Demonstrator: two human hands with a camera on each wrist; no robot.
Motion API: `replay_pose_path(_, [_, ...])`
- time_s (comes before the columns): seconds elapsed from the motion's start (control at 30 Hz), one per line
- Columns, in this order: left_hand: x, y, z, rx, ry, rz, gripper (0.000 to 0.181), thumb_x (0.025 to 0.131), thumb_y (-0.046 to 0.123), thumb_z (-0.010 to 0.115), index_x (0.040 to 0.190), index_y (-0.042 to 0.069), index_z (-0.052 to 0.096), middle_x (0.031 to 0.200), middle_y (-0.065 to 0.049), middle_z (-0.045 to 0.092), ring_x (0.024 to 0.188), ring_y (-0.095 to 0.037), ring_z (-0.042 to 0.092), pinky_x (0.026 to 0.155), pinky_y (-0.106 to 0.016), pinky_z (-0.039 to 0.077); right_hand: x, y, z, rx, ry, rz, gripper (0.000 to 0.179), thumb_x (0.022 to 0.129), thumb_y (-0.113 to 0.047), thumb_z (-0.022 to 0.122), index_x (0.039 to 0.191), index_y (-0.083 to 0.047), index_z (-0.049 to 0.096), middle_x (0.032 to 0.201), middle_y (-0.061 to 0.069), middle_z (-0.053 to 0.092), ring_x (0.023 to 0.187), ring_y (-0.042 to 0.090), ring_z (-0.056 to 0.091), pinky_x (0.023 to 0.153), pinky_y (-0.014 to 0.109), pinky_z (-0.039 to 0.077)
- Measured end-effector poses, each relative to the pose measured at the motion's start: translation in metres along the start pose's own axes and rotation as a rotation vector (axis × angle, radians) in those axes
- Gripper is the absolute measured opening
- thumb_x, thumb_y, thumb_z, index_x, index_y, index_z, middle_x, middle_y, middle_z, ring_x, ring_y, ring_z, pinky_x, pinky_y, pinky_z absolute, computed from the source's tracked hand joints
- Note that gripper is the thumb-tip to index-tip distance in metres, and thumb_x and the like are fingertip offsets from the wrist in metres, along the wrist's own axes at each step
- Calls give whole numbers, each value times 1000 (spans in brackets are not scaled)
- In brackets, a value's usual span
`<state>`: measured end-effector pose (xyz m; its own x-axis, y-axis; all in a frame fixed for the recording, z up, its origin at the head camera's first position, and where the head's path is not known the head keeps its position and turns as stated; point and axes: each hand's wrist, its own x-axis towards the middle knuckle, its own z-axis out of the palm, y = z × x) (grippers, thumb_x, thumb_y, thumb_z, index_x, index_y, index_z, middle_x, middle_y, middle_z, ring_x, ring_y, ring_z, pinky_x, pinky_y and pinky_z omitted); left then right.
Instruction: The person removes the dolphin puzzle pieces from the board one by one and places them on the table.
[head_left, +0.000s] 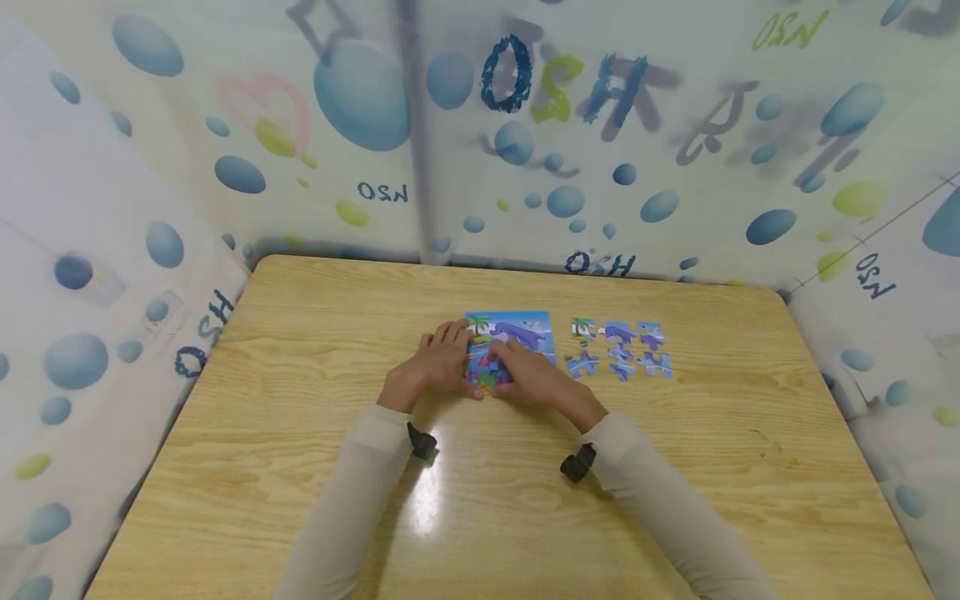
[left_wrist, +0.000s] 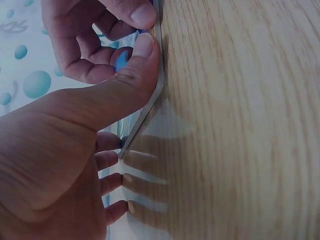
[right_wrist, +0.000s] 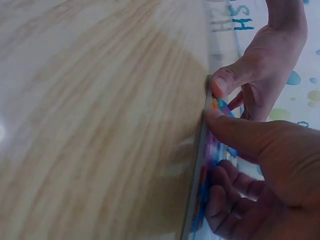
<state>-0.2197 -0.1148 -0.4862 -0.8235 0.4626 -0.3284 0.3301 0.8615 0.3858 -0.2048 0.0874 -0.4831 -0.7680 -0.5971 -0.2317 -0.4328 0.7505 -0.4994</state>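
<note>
A puzzle board (head_left: 538, 318) with a dolphin, a palm tree and sea plants lies flat on the table. My left hand (head_left: 442, 362) holds its left near corner, with the thumb (left_wrist: 142, 52) at the near edge and the other fingertips down along the left side. Over the board's near part, my right hand (head_left: 528, 375) pinches a blue puzzle piece (right_wrist: 222, 106) that tilts up from the board. The right thumb is at the near edge, close to the left thumb, and the right fingers are curled. Part of the picture is hidden under both hands.
Several loose puzzle pieces (head_left: 619, 352) lie in two rows to the right of the board. All of this is on a light wooden table (head_left: 675, 483), with a patterned curtain (head_left: 480, 183) behind its far edge. A dark wrist camera (head_left: 577, 463) sits on each sleeve.
</note>
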Motion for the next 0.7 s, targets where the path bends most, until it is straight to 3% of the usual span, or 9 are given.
replay_pose_path(0.37, [0,-2,0,-1,16,0,107,76,57,79,153,6,25,164,-19,11,150,-40,12,117,-58,19,-1,2,4,66,93,-56,39,88,-19,77,119,-12,54,96,0,59,77,12,53,69,29,47])
replay_pose_path(0.7, [0,-2,3,-3,23,0,108,77,57,79,154,6,24,164,-19,11,150,-40,12,117,-57,19,-6,6,5,105,139,-67,38,88,-21,76,120,-12,57,101,0,61,85,12,57,75,30,50])
